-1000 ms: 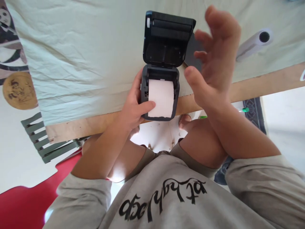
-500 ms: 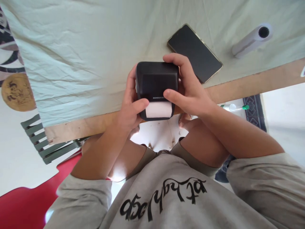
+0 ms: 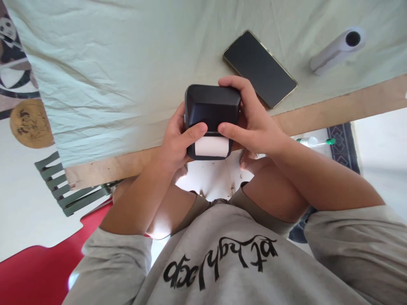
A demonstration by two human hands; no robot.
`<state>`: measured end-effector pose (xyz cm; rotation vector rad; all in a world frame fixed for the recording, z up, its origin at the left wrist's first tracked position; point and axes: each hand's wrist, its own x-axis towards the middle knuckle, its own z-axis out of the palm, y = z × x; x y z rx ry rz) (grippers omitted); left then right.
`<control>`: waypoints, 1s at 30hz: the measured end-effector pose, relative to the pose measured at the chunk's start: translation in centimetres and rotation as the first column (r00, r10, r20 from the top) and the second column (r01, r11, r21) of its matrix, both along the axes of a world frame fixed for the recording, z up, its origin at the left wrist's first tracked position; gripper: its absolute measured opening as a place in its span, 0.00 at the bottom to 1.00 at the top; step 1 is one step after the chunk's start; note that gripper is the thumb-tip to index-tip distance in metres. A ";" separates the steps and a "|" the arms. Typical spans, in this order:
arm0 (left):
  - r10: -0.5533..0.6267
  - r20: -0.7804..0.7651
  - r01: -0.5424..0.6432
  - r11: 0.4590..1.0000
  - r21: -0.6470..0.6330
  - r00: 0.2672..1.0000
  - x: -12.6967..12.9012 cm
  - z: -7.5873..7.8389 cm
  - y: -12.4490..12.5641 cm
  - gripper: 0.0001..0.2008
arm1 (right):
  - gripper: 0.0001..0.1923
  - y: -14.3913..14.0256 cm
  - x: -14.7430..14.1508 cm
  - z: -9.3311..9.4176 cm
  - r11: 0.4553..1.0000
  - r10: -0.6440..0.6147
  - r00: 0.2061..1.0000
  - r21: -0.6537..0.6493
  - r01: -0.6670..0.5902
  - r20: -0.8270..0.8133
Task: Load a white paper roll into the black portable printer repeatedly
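Note:
Both hands hold a black label printer [image 3: 212, 101] above the table's near edge. A white strip of label paper [image 3: 211, 146] shows at its lower end, below small lettering that my thumbs partly cover. My left hand [image 3: 178, 137] wraps the printer's left side, thumb lying on the front face. On the other side, my right hand [image 3: 251, 116] grips with the index finger over the top corner and the thumb on the face. Just beyond the right hand, a dark-screened smartphone [image 3: 260, 68] lies flat on the cloth.
A pale green cloth [image 3: 121, 63] covers the table, whose bare wooden edge [image 3: 337, 102] faces me. A white roll [image 3: 333, 53] lies at the right. A red chair [image 3: 47, 267] and green slatted piece [image 3: 68, 182] are at lower left; a green-capped bottle [image 3: 314, 142] is below the edge.
My left thumb has slid right and up across the printer's face, now partly covering the lettering. The printer has shifted slightly right in view. The right hand keeps nearly the same grip.

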<state>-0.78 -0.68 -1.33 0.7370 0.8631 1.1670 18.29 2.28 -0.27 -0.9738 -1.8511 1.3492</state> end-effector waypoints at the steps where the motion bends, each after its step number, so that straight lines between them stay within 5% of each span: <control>1: 0.015 0.003 -0.015 1.000 -0.001 1.000 0.0 0.0 0.0 0.16 | 0.40 0.0 0.1 0.0 1.000 -0.003 1.000 -0.003 0.003 0.016; 7: 0.095 0.063 -0.082 0.979 -0.187 0.993 0.6 0.3 0.7 0.23 | 0.36 0.3 0.5 0.3 0.978 -0.137 0.981 0.174 0.113 0.135; 12: 0.137 0.079 -0.111 0.955 -0.274 0.987 0.6 0.6 1.0 0.24 | 0.38 0.7 0.6 0.5 0.975 -0.082 0.981 0.220 0.043 0.174; 19: 0.133 0.088 -0.102 0.952 -0.290 0.987 0.5 0.5 0.9 0.20 | 0.41 0.9 0.5 0.3 0.985 -0.038 0.992 0.174 0.016 0.121; 26: 0.198 0.141 -0.174 0.971 -0.164 0.970 0.7 0.0 1.1 0.14 | 0.46 1.0 0.3 0.0 0.977 -0.046 0.983 0.212 0.008 0.176; 30: 0.190 0.116 -0.159 0.959 -0.235 0.975 0.8 0.2 1.3 0.14 | 0.45 0.8 0.2 0.2 0.966 -0.090 0.980 0.255 0.043 0.177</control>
